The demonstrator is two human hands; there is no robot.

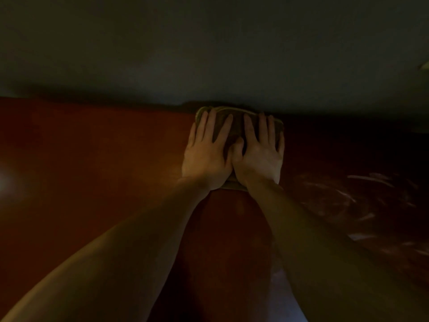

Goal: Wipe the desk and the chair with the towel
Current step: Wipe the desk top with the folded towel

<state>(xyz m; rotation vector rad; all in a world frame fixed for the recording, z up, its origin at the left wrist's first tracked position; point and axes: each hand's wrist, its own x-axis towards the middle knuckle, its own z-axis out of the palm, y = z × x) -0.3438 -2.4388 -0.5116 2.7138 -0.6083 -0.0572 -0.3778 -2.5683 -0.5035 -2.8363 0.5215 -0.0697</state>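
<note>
A folded brownish towel (234, 126) lies on the reddish-brown desk (104, 159), right at its far edge against the wall. My left hand (207, 154) and my right hand (260, 154) lie flat on the towel side by side, fingers straight and spread, thumbs touching in the middle. Both arms stretch forward across the desk. The scene is dim. No chair is in view.
A grey wall (209, 54) rises directly behind the desk's far edge. Pale streaky smears (362, 196) show on the desk surface to the right. A bright reflection (7, 182) glows at the left edge.
</note>
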